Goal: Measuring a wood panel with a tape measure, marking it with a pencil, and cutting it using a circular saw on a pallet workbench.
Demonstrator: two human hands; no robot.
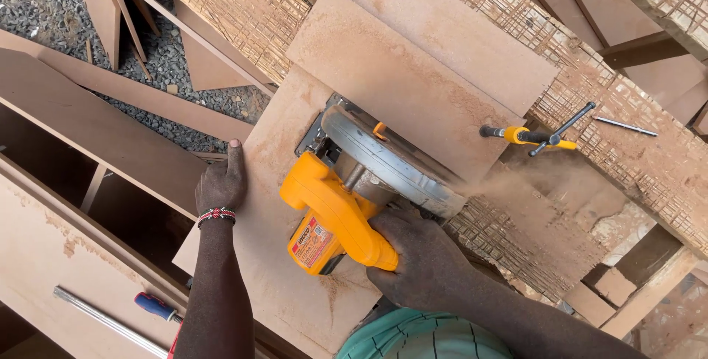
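Observation:
A yellow circular saw [346,208] with a grey metal blade guard rests on a brown fibreboard panel [276,256] lying across a scored workbench. My right hand [420,256] grips the saw's yellow handle from behind. Sawdust sprays to the right of the blade guard. My left hand [221,182], with a beaded bracelet at the wrist, lies flat on the panel's left edge, fingers closed together and pressing down. A second board [413,56] lies stacked over the panel ahead of the saw.
A yellow-handled clamp [535,136] holds the boards at the right, with a metal rod [627,126] beyond it. A screwdriver [155,306] and a metal bar [103,318] lie on a cabinet at lower left. Loose boards and gravel fill the upper left.

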